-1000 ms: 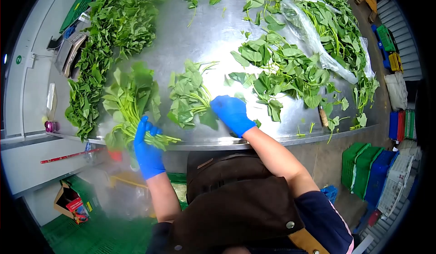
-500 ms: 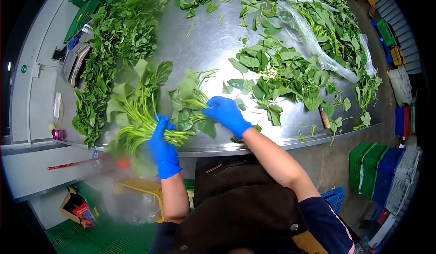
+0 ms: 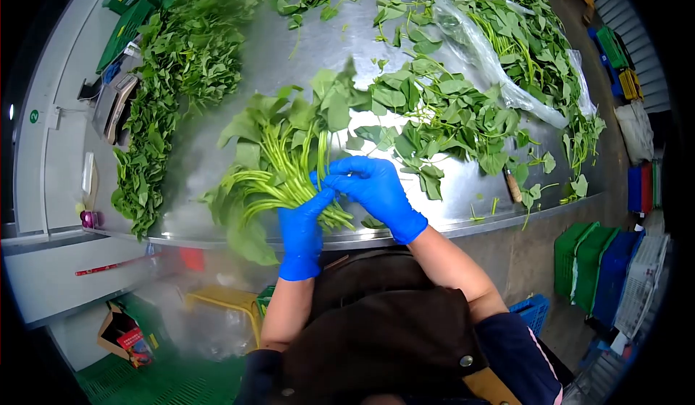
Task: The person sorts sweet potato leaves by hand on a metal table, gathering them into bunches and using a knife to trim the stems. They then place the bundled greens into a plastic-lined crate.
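My left hand (image 3: 300, 235), in a blue glove, is closed around a thick bunch of leafy greens (image 3: 279, 162). The bunch's green stems fan out above the table's near edge, and its broad leaves point away and to the left. Against the bunch's right side, my right hand (image 3: 380, 195), also blue-gloved, pinches leafy stems, with its fingertips meeting my left hand; the exact grip is partly hidden. Just beyond my right hand lies a loose heap of the same greens (image 3: 456, 133) on the metal table (image 3: 315, 50).
A long pile of leaves (image 3: 181, 72) runs along the table's left side. At the right, clear plastic (image 3: 499, 79) lies under more greens (image 3: 517, 36). A wooden handle (image 3: 514, 186) rests near the front edge. Stacked crates (image 3: 590, 264) stand on the floor at right.
My left hand has moved right with the bunch. My right hand has brought its stems against the bunch, so both hands now meet.
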`<act>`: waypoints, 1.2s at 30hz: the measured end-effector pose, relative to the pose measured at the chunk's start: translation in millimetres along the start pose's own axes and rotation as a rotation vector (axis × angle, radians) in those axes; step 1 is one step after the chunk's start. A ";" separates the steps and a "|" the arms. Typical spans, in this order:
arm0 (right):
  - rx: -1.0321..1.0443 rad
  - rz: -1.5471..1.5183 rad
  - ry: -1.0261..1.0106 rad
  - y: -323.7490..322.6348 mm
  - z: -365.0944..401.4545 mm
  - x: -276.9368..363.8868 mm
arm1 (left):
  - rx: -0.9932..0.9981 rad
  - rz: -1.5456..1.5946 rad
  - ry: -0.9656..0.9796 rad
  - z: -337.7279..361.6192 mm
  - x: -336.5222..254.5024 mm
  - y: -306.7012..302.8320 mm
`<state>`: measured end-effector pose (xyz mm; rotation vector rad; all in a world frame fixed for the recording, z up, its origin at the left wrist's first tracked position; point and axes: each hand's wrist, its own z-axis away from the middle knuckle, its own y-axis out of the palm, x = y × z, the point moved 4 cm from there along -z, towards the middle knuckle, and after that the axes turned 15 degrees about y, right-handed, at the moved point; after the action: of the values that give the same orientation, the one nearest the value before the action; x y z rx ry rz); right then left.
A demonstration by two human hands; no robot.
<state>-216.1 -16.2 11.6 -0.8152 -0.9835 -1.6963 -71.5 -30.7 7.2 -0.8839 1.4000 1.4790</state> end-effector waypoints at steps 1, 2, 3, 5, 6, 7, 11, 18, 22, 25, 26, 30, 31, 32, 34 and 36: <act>0.038 -0.072 0.129 -1.2 3.9 2.5 | 0.021 -0.006 -0.020 -3.1 5.0 -3.3; 0.038 -0.105 0.103 -2.1 7.0 4.8 | 0.042 -0.012 -0.038 -6.5 6.9 -4.6; 0.037 -0.139 0.077 -2.0 11.9 5.0 | -0.001 0.037 -0.039 -9.8 5.8 -6.2; -0.005 -0.242 -0.005 -5.7 19.6 -1.0 | -0.089 0.134 -0.040 -17.3 0.5 -8.4; -0.046 -0.311 -0.060 -13.0 22.1 -11.5 | -0.138 0.171 -0.021 -21.6 -2.8 -13.2; -0.087 -0.378 -0.113 -23.0 24.4 -19.3 | -0.191 0.209 -0.003 -25.9 -6.4 -20.3; -0.075 -0.632 -0.048 -59.5 -8.5 -4.1 | -0.260 0.293 0.046 -32.7 -25.5 -56.0; -0.295 0.609 -0.229 -50.3 -65.2 -105.9 | -0.180 0.505 0.118 -25.3 -57.3 -105.4; -0.408 0.988 -0.236 -35.7 -30.3 -67.8 | -0.148 0.640 0.129 -11.0 -67.6 -142.7; -0.272 1.237 -0.148 -17.3 -32.0 -102.4 | -0.131 0.843 0.060 -10.3 -59.0 -162.9; -0.260 1.278 -0.142 -16.5 -36.7 -109.8 | -0.170 0.784 0.061 -8.2 -56.3 -167.1; -0.206 1.110 -0.114 -19.7 -44.4 -104.5 | -0.257 0.546 0.090 -2.4 -50.1 -165.6; -0.153 0.892 -0.019 -23.7 -42.3 -96.4 | -0.255 0.485 0.102 -3.2 -51.9 -161.1; -0.102 0.674 0.069 -28.4 -40.4 -87.3 | -0.252 0.427 0.115 -5.4 -52.5 -156.2; -0.007 0.273 0.193 -33.6 -32.5 -72.6 | -0.345 0.304 0.111 -8.2 -51.5 -151.3; -0.008 -0.018 0.344 -43.2 -25.4 -66.4 | -0.387 0.227 0.096 -14.8 -46.9 -140.6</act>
<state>-239.2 -3.2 -67.3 -0.4966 -0.7487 -1.7823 75.0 -56.1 -1.1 -1.0709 1.3387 1.9465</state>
